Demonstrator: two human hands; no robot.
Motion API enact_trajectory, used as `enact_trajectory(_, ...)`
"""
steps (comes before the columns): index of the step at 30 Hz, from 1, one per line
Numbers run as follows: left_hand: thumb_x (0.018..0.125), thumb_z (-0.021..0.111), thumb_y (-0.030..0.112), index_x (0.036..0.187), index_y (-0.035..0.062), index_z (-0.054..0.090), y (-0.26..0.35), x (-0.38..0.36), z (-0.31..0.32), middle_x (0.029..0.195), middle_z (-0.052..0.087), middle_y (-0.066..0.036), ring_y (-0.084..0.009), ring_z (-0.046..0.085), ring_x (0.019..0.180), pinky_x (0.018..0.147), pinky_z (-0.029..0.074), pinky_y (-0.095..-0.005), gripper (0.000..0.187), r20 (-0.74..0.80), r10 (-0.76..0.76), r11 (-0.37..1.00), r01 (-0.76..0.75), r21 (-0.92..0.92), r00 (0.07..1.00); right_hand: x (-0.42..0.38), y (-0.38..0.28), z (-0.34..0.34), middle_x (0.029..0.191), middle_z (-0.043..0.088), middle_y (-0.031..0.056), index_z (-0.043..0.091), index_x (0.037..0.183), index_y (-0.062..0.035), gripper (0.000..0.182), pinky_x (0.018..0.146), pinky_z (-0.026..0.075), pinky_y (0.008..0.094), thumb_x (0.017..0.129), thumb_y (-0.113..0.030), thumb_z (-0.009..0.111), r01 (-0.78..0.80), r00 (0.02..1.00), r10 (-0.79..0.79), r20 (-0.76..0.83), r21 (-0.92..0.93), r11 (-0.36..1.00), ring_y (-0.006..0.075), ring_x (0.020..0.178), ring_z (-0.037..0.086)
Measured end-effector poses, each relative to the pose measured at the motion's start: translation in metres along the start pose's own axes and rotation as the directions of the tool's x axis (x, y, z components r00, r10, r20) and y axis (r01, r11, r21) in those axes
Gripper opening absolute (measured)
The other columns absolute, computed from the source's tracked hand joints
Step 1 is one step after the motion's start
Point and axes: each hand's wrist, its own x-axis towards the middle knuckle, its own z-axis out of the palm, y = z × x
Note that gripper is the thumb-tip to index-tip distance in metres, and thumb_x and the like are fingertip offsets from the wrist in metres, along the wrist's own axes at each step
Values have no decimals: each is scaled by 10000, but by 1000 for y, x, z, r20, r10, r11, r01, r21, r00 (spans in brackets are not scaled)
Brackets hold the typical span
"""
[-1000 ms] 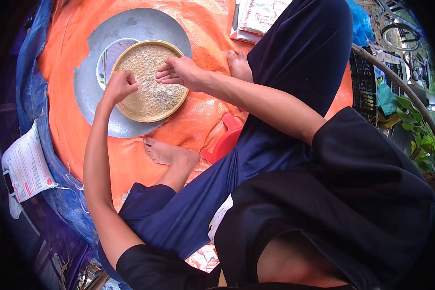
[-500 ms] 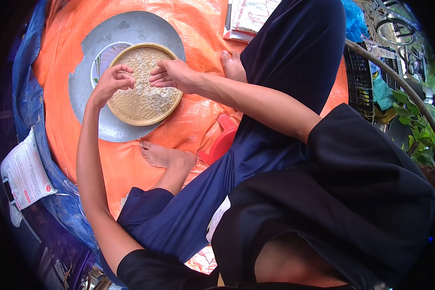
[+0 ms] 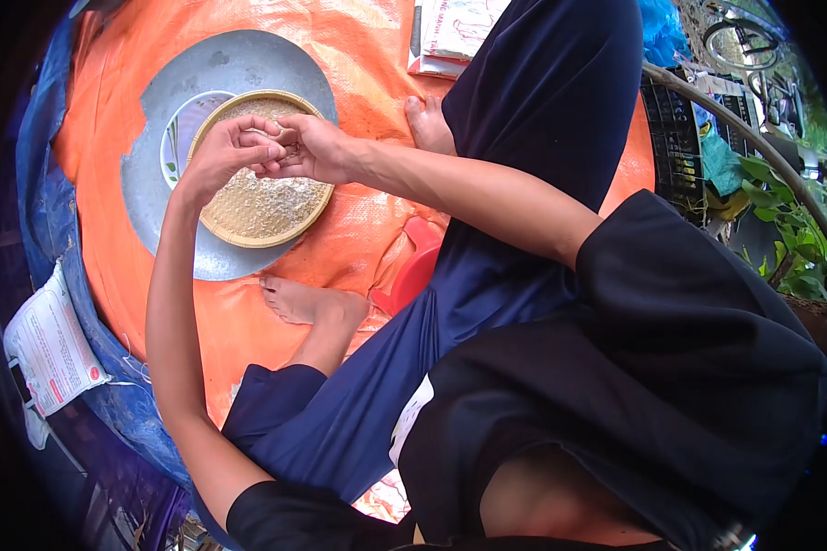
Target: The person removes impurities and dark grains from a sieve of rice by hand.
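Note:
My left hand (image 3: 232, 157) and my right hand (image 3: 313, 150) meet over a round woven basket (image 3: 213, 227). Their fingers are curled and overlap. The right palm is cupped, with small brownish bits seeming to show in it; what the left fingers pinch is hidden. Pale grain (image 3: 265, 204) with whitish flecks covers the basket's bottom. Partly beneath the basket lies a white plate (image 3: 176, 147) with a green leaf pattern. Both rest on a round grey metal tray (image 3: 152, 207), whose rim looks broken at the left.
An orange tarp (image 3: 106, 165) spreads under the tray, with my bare feet on it. A red plastic object (image 3: 415, 275) lies beside my leg. White printed sacks (image 3: 455, 32), a black crate (image 3: 671, 133) and a blue tarp (image 3: 55, 211) surround the spot.
My hands have come together over the basket, where they were apart before. The view has shifted slightly, and basket and tray appear a little further left and lower.

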Motion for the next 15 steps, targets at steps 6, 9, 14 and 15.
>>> enact_trajectory(6, 813, 720, 140, 1007, 46, 590, 4, 2, 1, 757, 669, -28, -77, 617, 680, 606, 457, -213, 253, -47, 35, 998, -33, 44, 998, -6, -4, 8, 989, 619, 208, 475, 1143, 127, 536, 946, 527, 405, 1013, -346, 260, -11, 1000, 11, -11, -17, 1000, 299, 952, 653)
enact_trajectory(9, 835, 709, 175, 1004, 73, 588, 3, 0, -5, 776, 661, 1, -57, 602, 696, 628, 431, -197, 231, -142, 65, 994, -51, 99, 988, -9, -7, 10, 1075, 605, 230, 466, 1183, 138, 553, 979, 508, 384, 1019, -346, 257, -52, 999, 51, -14, -64, 997, 316, 1063, 619)
enact_trajectory(14, 838, 692, 195, 1012, 58, 593, -8, -6, -34, 808, 676, -15, -83, 626, 724, 651, 436, -214, 242, -354, 40, 979, 35, 202, 934, -5, -8, 1, 1128, 592, 243, 473, 1201, 134, 531, 962, 515, 350, 1027, -325, 271, -85, 985, 58, -160, -173, 981, 298, 1096, 606)
enact_trajectory(15, 836, 682, 171, 965, 34, 623, -19, -6, -43, 774, 676, -22, -90, 627, 687, 614, 455, -232, 197, -387, 68, 967, 35, 254, 919, 1, -5, -12, 1126, 593, 239, 478, 1197, 131, 519, 953, 520, 346, 1028, -317, 278, -89, 972, 28, -234, -256, 962, 292, 1084, 610)
